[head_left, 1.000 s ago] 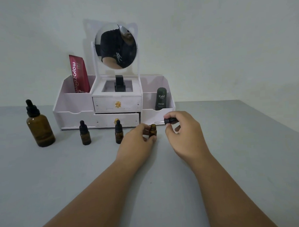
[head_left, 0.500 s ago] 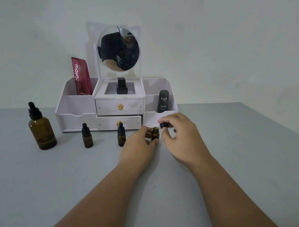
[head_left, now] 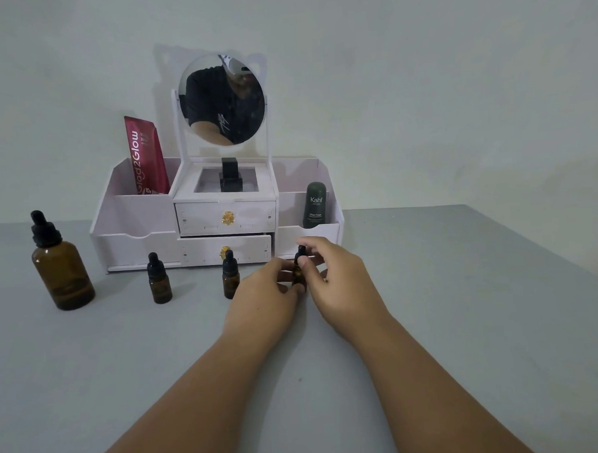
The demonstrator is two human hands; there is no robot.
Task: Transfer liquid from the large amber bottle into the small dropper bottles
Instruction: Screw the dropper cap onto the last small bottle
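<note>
The large amber bottle [head_left: 61, 267] with its black dropper cap stands at the far left of the grey table. Two small capped dropper bottles [head_left: 159, 280] [head_left: 230, 276] stand in front of the white organizer. A third small dropper bottle [head_left: 298, 274] stands to their right, between my hands. My left hand [head_left: 266, 292] grips its amber body. My right hand [head_left: 330, 273] pinches its black dropper cap [head_left: 301, 252], which sits on the bottle's neck.
A white vanity organizer [head_left: 218, 216] with a round mirror, two drawers and side bins stands at the back by the wall. It holds a red tube [head_left: 145, 154], a black box and a dark green Kahf bottle [head_left: 315, 205]. The table's right edge runs diagonally at right.
My right hand has brought the black dropper cap down from beside the open third small bottle onto its neck. My left hand has kept hold of the bottle.
</note>
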